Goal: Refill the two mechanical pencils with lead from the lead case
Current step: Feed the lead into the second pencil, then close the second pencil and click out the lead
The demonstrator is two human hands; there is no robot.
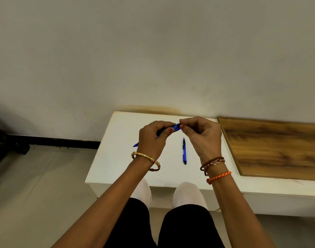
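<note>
Left hand (152, 138) grips a blue pencil (176, 127); right hand (201, 133), at three o'clock, pinches its end, perhaps the cap. Pull straight, gently.

Gold bangle (146, 161) on left wrist, brown and orange braided bracelets (218, 176) on right, red-painted nails

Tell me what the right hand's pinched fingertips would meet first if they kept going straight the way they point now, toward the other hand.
Probably the blue mechanical pencil that the left hand holds: the right hand pinches right at its near end. Just beyond lies the left thumb; depth is unclear from one view.
</note>
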